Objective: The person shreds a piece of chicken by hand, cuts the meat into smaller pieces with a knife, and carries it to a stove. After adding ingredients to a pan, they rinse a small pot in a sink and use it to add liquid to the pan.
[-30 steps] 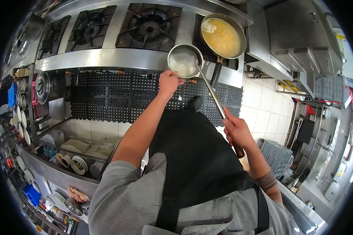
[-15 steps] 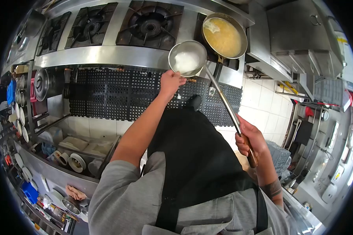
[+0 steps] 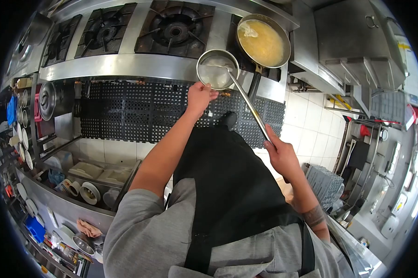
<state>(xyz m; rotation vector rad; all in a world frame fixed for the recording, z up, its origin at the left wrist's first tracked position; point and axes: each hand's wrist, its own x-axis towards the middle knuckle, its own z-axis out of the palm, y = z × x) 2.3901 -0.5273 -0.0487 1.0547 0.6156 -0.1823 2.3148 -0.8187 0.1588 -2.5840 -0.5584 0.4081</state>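
My left hand (image 3: 202,98) is closed on the near rim of a round metal bowl (image 3: 200,76) at the stove's front edge. Whitish liquid shows inside the bowl. Across it reaches a long metal utensil (image 3: 247,101), its far end inside the bowl. The fingers of my right hand (image 3: 281,159) are wrapped round the utensil's handle. Just right of the bowl, a black-handled pan (image 3: 288,51) on the stove holds yellowish liquid with a pale patch at its upper left.
Burners (image 3: 175,30) line the stove to the left. Below lies a black perforated mat (image 3: 139,116). A lidded pot (image 3: 48,101) stands at the left, above a counter section with containers (image 3: 89,192). A grey rack (image 3: 324,185) is at the right.
The utensil's far end has dropped into the bowl. My right hand has moved up and left with the handle. My left hand has hardly moved.
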